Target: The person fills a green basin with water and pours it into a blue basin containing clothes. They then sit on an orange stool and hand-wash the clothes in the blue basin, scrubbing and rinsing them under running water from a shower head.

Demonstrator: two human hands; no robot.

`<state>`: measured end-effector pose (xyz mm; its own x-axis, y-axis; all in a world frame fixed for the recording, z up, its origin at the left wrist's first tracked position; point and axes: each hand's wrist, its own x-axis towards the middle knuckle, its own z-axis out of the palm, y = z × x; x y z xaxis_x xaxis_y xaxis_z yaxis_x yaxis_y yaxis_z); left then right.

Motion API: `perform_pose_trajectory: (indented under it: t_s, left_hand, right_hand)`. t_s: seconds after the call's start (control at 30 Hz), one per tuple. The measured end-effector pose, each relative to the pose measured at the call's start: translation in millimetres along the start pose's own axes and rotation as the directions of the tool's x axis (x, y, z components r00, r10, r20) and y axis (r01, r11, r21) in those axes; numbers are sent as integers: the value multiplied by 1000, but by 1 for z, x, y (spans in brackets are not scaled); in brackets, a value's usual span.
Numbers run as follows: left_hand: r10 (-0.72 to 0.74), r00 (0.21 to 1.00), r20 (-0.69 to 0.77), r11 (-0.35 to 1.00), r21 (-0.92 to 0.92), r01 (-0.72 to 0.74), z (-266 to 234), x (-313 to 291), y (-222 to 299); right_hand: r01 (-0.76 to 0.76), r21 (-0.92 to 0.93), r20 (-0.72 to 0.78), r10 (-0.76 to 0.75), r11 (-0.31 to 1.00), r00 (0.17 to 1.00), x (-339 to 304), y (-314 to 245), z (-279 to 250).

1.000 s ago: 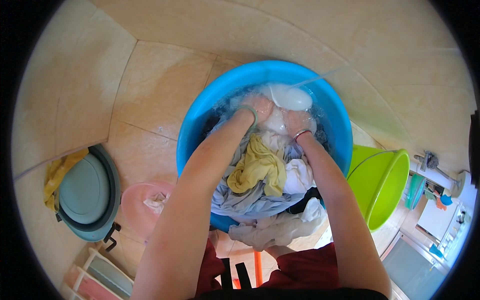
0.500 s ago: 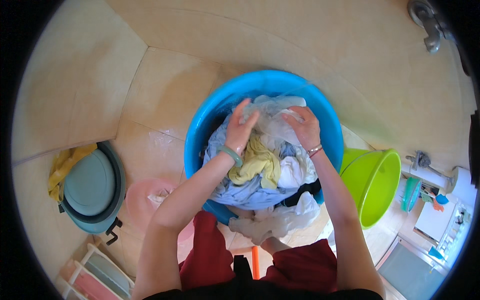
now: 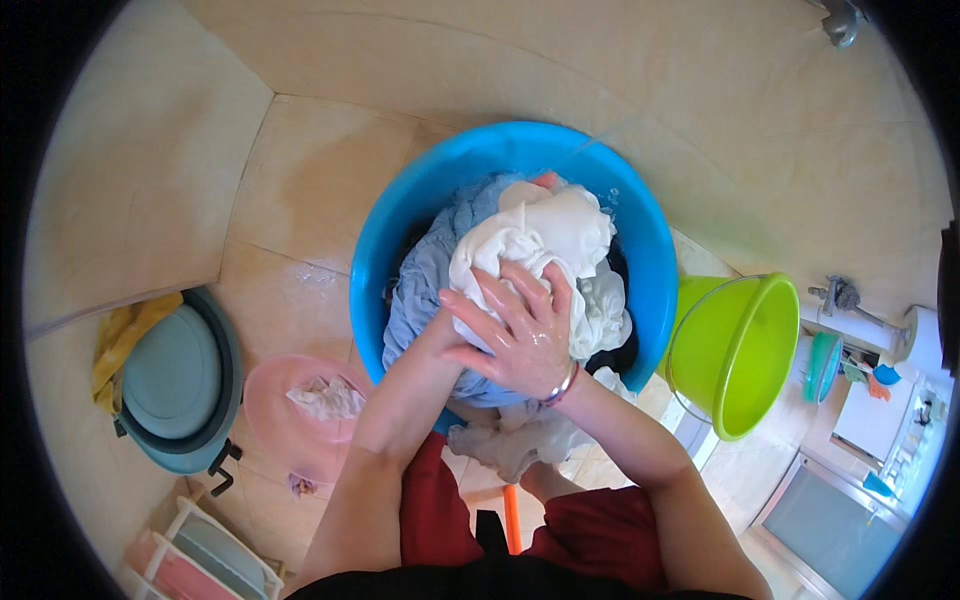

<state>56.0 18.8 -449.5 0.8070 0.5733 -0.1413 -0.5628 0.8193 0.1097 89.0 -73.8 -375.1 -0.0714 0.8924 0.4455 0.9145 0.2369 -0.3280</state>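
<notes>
A large blue basin [image 3: 375,240] of wet laundry stands in front of me. My left hand [image 3: 545,181] is mostly hidden beneath a bunched white garment [image 3: 560,230]; only fingertips show at its far edge, and the garment lies over that hand. Across the near side of this garment, my wet right hand [image 3: 525,335] lies flat with fingers spread. Light blue cloth [image 3: 430,275] fills the basin's left part, and dark cloth [image 3: 618,357] shows at the right. Whitish cloth [image 3: 515,440] hangs over the near rim.
A lime green bucket [image 3: 735,345] stands right of the basin. On the left are a pink basin [image 3: 275,400] with a crumpled white cloth [image 3: 328,398] and stacked grey-green basins [image 3: 172,370]. A thin water stream enters from the upper right, where a tap [image 3: 842,24] shows.
The white garment now lies bunched over my left hand, covering the yellow cloth. My right hand has come nearer and lies spread on it. The sheer whitish cloth is no longer between my hands.
</notes>
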Motion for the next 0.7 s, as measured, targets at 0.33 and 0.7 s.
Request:
perform_pose_trajectory:
  t_s: [0.33,0.7]
  left_hand:
    - [359,920,-159,848,467,-251,-66,10,-12]
    - [430,760,-488,667,739,97,-54,2,15]
  right_hand:
    - [-139,376,-99,189,916,977,15,65,22]
    - [-737,-105,219,738,668,638,-23,184,57]
